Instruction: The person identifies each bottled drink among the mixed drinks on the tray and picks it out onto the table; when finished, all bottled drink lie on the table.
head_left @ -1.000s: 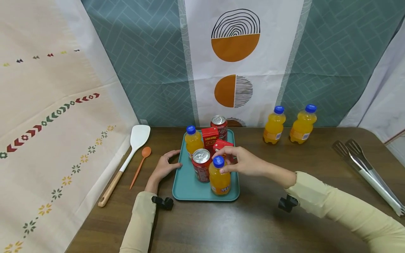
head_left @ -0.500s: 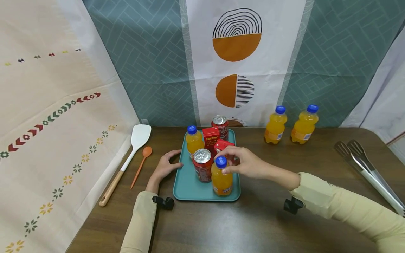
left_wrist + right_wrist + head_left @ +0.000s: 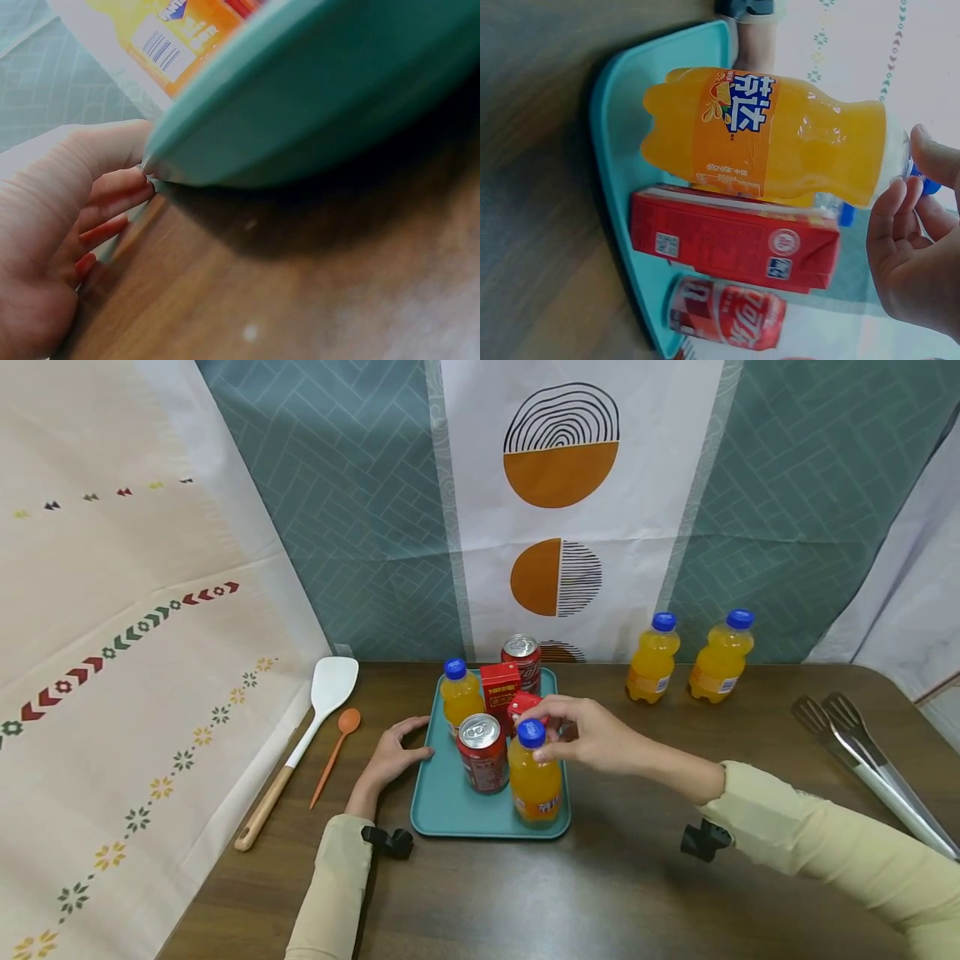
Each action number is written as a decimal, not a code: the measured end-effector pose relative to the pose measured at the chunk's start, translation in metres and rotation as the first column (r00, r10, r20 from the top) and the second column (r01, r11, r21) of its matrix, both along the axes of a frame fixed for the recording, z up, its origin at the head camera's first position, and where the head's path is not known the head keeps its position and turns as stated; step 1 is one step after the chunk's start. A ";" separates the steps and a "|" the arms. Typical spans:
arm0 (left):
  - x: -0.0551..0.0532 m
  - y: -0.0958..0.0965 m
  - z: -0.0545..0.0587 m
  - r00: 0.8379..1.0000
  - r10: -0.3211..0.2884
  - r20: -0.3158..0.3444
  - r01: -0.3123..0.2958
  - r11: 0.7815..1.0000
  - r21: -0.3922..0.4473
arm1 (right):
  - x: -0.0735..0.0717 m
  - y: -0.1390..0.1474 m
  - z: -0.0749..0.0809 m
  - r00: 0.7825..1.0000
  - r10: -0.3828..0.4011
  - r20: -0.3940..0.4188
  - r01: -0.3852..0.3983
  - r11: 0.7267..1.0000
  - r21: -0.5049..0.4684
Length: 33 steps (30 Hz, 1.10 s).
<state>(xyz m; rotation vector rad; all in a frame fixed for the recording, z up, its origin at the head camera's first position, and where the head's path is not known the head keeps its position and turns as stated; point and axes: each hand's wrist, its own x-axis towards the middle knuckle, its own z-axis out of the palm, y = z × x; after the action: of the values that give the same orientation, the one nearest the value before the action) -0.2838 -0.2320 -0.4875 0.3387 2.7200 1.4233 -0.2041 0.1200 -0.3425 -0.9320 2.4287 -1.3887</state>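
Note:
My right hand (image 3: pixel 596 735) pinches an orange soda bottle (image 3: pixel 536 785) around its neck and blue cap. The bottle is upright over the front right corner of the teal tray (image 3: pixel 450 817). At the tray's left edge, my left hand (image 3: pixel 390 756) has thumb and fingertips resting against the rim (image 3: pixel 199 127). Just left of the held bottle stands a cola can (image 3: pixel 482 767). Behind them are a second orange soda bottle (image 3: pixel 460 700), a red drink carton (image 3: pixel 500 692) and another cola can (image 3: pixel 523 662). One more red carton (image 3: pixel 735 240) is partly hidden by my right hand in the head view.
On the table's left lie a white spatula (image 3: pixel 332 685) with a wooden handle and a small orange spoon (image 3: pixel 339 747). Two orange soda bottles (image 3: pixel 652 660) stand at the back right. Metal tongs (image 3: pixel 870 760) lie at the far right. Patterned cloths hang behind and at the left.
The held bottle has shifted slightly right and a little up with my right hand, and its label has turned more to the front. My left hand stays at the tray's edge.

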 end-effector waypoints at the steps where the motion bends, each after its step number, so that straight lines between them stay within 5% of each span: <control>1: 0.000 0.000 0.000 1.000 -0.002 -0.002 0.002 1.000 -0.002 | 0.000 0.001 0.002 1.000 -0.007 0.003 0.007 1.000 -0.004; 22: 0.002 -0.003 0.000 1.000 0.010 0.004 -0.010 1.000 0.014 | 0.002 0.041 0.041 0.990 -0.122 -0.072 0.118 0.992 -0.052; 33: -0.002 -0.002 -0.003 1.000 -0.001 -0.007 0.001 1.000 0.008 | 0.004 0.093 0.019 0.958 -0.282 -0.052 0.280 0.959 -0.038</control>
<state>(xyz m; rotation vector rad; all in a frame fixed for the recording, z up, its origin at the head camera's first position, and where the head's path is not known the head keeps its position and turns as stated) -0.2853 -0.2339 -0.4909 0.3455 2.7198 1.4359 -0.2001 0.2131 -0.3232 -0.6584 2.6732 -1.5102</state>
